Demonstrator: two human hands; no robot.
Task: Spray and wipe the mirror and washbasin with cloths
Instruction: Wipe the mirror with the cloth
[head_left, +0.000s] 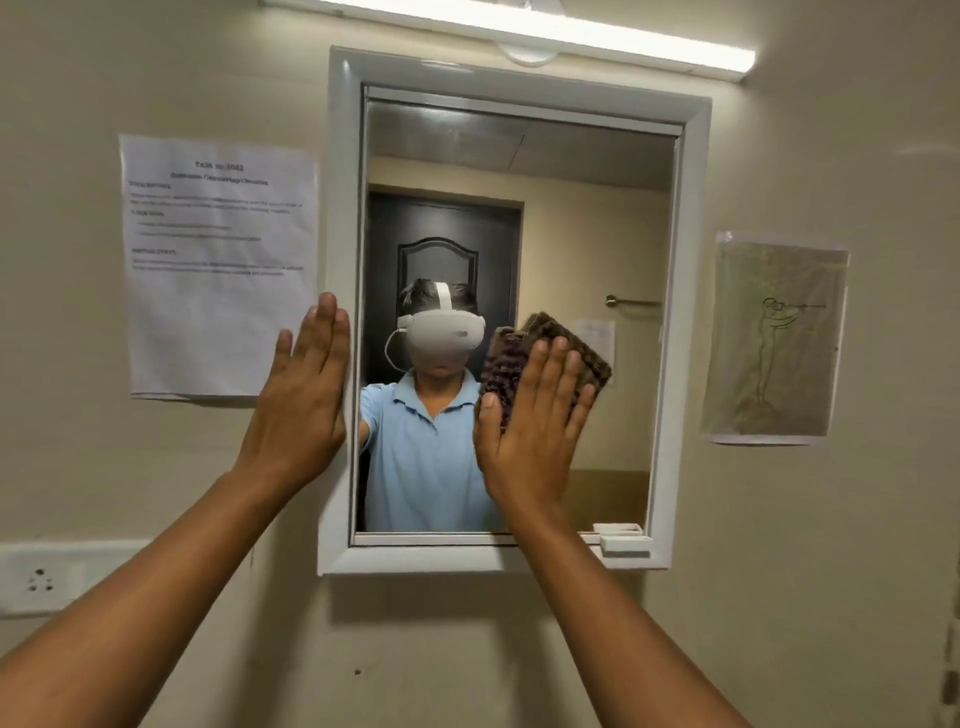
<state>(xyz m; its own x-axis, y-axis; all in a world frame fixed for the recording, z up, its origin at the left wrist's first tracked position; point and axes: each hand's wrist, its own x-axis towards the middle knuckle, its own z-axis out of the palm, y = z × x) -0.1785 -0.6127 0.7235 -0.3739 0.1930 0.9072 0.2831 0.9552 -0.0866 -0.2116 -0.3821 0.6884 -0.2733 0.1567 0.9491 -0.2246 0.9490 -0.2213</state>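
Note:
A mirror in a white frame (685, 260) hangs on the beige wall straight ahead. My right hand (530, 415) presses a folded brown ribbed cloth (584, 353) flat against the glass, right of the middle. My left hand (306, 395) lies flat with straight fingers against the left side of the frame, holding nothing. The glass reflects a person in a light blue shirt with a white headset. No washbasin or spray bottle is in view.
A printed sheet (218, 260) is taped left of the mirror and a sketch in a plastic sleeve (774, 338) to the right. A tube light (519, 26) runs above. A wall socket (41, 579) sits low left. A small white ledge (623, 543) juts from the frame's lower right.

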